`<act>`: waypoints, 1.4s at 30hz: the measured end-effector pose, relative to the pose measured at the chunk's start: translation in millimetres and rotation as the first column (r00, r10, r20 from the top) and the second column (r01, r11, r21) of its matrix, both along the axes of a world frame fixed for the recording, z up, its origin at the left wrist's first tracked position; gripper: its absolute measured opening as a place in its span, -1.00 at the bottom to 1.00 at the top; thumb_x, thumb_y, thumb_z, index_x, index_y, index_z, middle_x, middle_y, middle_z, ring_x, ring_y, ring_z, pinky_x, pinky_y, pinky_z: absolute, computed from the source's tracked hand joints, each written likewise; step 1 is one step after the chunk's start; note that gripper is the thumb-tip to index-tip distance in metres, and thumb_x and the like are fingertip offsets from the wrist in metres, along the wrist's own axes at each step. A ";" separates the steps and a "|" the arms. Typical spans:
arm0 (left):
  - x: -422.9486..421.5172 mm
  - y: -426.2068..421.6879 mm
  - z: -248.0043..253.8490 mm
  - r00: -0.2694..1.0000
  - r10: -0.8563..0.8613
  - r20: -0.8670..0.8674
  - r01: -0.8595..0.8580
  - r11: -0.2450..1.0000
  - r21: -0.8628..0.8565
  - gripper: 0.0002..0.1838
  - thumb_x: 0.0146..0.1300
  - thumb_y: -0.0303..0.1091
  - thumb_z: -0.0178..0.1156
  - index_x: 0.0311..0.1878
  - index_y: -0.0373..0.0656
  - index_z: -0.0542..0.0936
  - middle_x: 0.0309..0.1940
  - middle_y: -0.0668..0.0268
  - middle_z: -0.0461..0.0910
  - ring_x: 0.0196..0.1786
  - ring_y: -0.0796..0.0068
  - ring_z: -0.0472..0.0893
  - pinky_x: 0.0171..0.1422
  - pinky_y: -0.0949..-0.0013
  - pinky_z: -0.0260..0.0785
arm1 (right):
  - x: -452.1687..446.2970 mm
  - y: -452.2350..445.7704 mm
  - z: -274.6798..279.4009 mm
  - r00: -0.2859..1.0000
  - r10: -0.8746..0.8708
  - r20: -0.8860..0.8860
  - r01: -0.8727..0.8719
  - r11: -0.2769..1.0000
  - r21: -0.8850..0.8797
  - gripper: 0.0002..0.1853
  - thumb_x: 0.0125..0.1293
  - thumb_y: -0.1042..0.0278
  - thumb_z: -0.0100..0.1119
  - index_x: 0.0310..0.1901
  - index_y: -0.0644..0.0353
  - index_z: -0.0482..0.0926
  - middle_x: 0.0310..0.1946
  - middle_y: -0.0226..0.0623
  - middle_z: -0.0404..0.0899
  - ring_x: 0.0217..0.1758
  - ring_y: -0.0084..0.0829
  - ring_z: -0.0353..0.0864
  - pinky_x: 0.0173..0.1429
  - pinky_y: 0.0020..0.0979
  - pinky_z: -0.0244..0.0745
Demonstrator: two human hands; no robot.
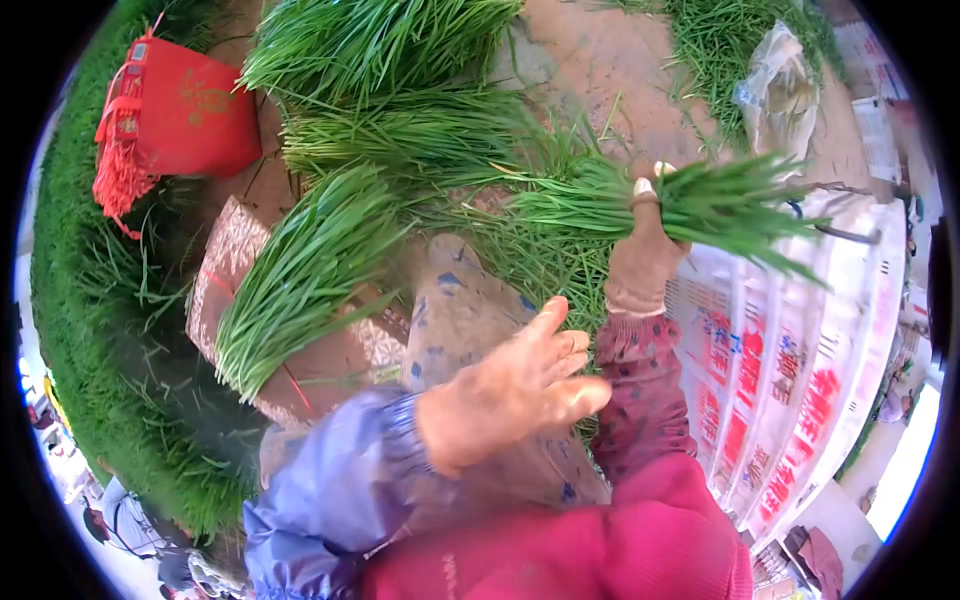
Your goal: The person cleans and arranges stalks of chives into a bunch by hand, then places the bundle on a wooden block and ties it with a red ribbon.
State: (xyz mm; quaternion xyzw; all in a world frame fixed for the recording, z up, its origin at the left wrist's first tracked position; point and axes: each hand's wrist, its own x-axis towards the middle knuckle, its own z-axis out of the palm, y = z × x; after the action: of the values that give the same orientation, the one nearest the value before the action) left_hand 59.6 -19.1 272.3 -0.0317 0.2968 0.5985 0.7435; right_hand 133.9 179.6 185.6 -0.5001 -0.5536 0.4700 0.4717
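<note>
My right hand, below a dotted red sleeve, is closed around a bunch of green chives. The leaves stick out on both sides of the fist, and the right end is smeared by motion. My left hand, at the end of a blue sleeve, hovers over the patterned cloth on my lap. It is empty, with thumb and fingers apart and slightly blurred. Left of the lap, a bundle of chives lies across a patterned box. Loose green leaves are scattered beneath the held bunch.
More chives are heaped at the top. A red bag with tassels stands upper left, beside a long green bank of chives. White sacks with red print are stacked at right. A clear plastic bag lies upper right.
</note>
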 end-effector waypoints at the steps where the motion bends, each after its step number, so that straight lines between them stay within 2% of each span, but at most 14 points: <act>1: 16.7 -2.6 -13.1 0.909 -0.099 -0.405 0.150 0.984 0.095 -0.19 0.29 -0.42 0.25 0.52 -0.07 0.03 0.24 0.23 0.42 0.32 0.45 0.37 0.32 0.31 0.29 | 9.6 -11.5 14.9 1.000 0.009 -0.003 -0.009 1.000 0.013 -0.76 0.26 0.51 0.24 -0.03 0.31 0.60 0.04 -0.35 0.60 0.08 -0.44 0.50 0.23 -0.38 0.35; 4: 50.8 15.8 -16.7 0.730 -0.178 -0.659 0.316 0.944 0.095 -0.49 0.46 -0.16 0.03 0.37 -0.15 0.24 0.11 0.27 0.48 0.20 0.50 0.40 0.29 0.36 0.30 | 43.6 -40.9 56.1 0.662 -0.288 0.692 -0.308 0.738 0.601 -0.76 0.35 0.45 0.07 -0.03 0.37 0.58 0.05 -0.20 0.55 0.15 -0.22 0.44 0.27 -0.28 0.27; 9: 76.0 36.8 19.9 0.981 0.147 0.130 -0.163 0.980 0.118 -0.37 0.41 0.24 -0.12 0.19 -0.14 0.43 0.04 0.29 0.52 0.12 0.44 0.46 0.31 0.36 0.31 | 67.5 -111.9 114.7 0.975 0.165 0.150 -0.203 0.934 0.295 -0.77 0.39 0.40 0.06 -0.03 0.37 0.49 -0.02 -0.18 0.48 0.07 -0.30 0.42 0.21 -0.28 0.30; 13: 85.9 19.6 28.7 0.926 0.271 0.263 -0.282 0.959 0.004 -0.51 0.41 0.10 0.04 -0.02 -0.21 0.54 -0.05 0.26 0.59 -0.03 0.39 0.54 0.20 0.32 0.39 | 93.3 -151.0 125.8 0.871 0.490 -0.016 -0.484 0.865 0.132 -0.71 0.36 0.42 0.11 0.07 0.23 0.40 -0.02 -0.32 0.42 0.02 -0.47 0.41 0.15 -0.41 0.32; 14: 91.5 20.0 -18.4 0.593 0.178 0.785 -0.443 0.886 0.134 -0.53 0.38 0.05 0.11 -0.13 -0.26 0.56 -0.09 0.20 0.60 -0.07 0.31 0.56 0.17 0.22 0.44 | 82.9 -171.0 140.2 0.894 0.448 0.013 -0.446 0.887 0.120 -0.68 0.33 0.47 0.12 0.11 0.22 0.39 -0.03 -0.32 0.41 0.02 -0.47 0.41 0.18 -0.40 0.31; 15: 74.8 7.0 -2.5 0.862 0.236 0.449 -0.345 0.922 0.177 -0.64 0.36 -0.10 0.20 -0.15 -0.29 0.59 -0.05 0.15 0.60 -0.02 0.27 0.57 0.13 0.17 0.49 | 101.6 -164.8 137.9 0.803 0.592 -0.070 -0.589 0.806 0.062 -0.62 0.30 0.52 0.12 0.15 0.23 0.37 0.02 -0.30 0.40 0.08 -0.44 0.41 0.23 -0.38 0.29; 19: 59.0 -27.3 23.2 0.930 0.336 0.152 -0.345 0.938 0.034 -0.73 0.28 -0.34 0.16 -0.04 -0.33 0.56 -0.04 0.13 0.63 0.13 0.21 0.57 0.22 0.11 0.49 | 157.4 -141.3 145.0 0.230 0.973 0.014 -0.973 0.229 0.028 -0.40 0.21 0.64 0.12 0.32 0.24 0.30 0.31 -0.15 0.30 0.36 -0.24 0.34 0.40 -0.25 0.25; 20: 54.8 -30.9 20.9 0.951 0.307 0.034 -0.304 0.950 -0.075 -0.72 0.27 -0.36 0.17 -0.05 -0.35 0.56 -0.14 0.17 0.64 -0.02 0.28 0.61 0.07 0.23 0.53 | 166.4 -144.2 147.1 0.337 0.880 -0.334 -0.941 0.327 -0.086 -0.36 0.24 0.58 0.12 0.39 0.26 0.24 0.41 0.00 0.22 0.49 -0.18 0.21 0.45 -0.24 0.20; 23: 54.3 -45.9 50.0 0.960 0.210 -0.185 -0.230 0.969 -0.093 -0.71 0.21 -0.41 0.16 -0.05 -0.40 0.56 -0.37 0.30 0.60 -0.41 0.50 0.57 -0.28 0.50 0.49 | 165.4 -140.2 114.9 0.704 0.623 -0.342 -0.710 0.609 -0.354 -0.08 0.21 0.44 0.20 0.52 0.18 -0.13 0.52 0.04 -0.06 0.56 -0.08 0.01 0.48 -0.16 0.14; 29: 61.5 -57.8 61.9 0.750 -0.018 -0.662 -0.003 1.000 -0.030 -0.70 0.06 -0.51 0.26 -0.09 -0.34 0.58 -0.46 0.32 0.56 -0.54 0.53 0.53 -0.44 0.50 0.40 | 100.1 -150.8 47.4 0.705 0.498 -0.505 -0.644 0.747 -0.163 0.27 0.11 0.11 0.42 0.51 0.15 -0.49 0.51 0.10 -0.12 0.55 -0.05 0.02 0.47 -0.19 0.15; 33: 50.7 -80.4 46.5 0.462 -0.244 -0.852 0.121 0.970 -0.213 -0.65 0.03 -0.67 0.24 -0.07 -0.23 0.53 -0.42 0.32 0.58 -0.59 0.53 0.51 -0.49 0.48 0.39 | 97.9 -127.6 93.7 0.912 0.410 -0.006 -0.410 0.912 -0.024 0.29 0.02 0.14 0.50 0.51 0.17 -0.40 0.19 -0.06 0.40 0.16 -0.24 0.47 0.17 -0.32 0.45; 35: 52.4 -99.1 33.8 0.502 -0.364 -0.784 0.298 0.924 -0.238 -0.64 0.02 -0.64 0.26 -0.06 -0.25 0.52 -0.41 0.31 0.58 -0.59 0.53 0.51 -0.50 0.47 0.38 | 102.7 -119.1 94.9 0.943 0.324 0.074 -0.306 0.933 -0.188 0.29 -0.02 0.14 0.54 0.51 0.18 -0.33 0.05 -0.13 0.53 0.00 -0.28 0.58 0.06 -0.32 0.52; 38: 66.6 -112.8 49.5 0.634 -0.353 -0.688 0.307 0.932 -0.194 -0.61 0.01 -0.63 0.27 -0.03 -0.29 0.49 -0.42 0.26 0.57 -0.59 0.51 0.49 -0.53 0.46 0.35 | 96.3 -110.0 74.9 0.980 0.152 0.130 -0.189 0.914 0.358 -0.13 0.13 0.17 0.41 0.41 0.24 0.16 -0.32 -0.18 0.63 -0.32 -0.35 0.57 -0.18 -0.29 0.49; 42: 65.1 -142.5 56.6 0.764 -0.341 -0.548 0.275 0.940 -0.201 -0.49 -0.02 -0.66 0.28 0.07 -0.27 0.46 -0.42 0.24 0.55 -0.57 0.50 0.48 -0.48 0.42 0.36 | 107.9 -91.3 62.6 0.956 0.149 0.254 -0.170 0.983 0.063 -0.42 0.27 0.08 0.19 0.25 0.21 0.41 -0.18 0.04 0.66 -0.13 -0.01 0.66 0.07 -0.19 0.48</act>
State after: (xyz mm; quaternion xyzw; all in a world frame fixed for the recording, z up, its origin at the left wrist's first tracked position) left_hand 124.8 -161.5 328.9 0.1589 0.5404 0.4324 0.7041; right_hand 241.8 88.3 248.2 -0.4882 -0.6661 0.4167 0.3799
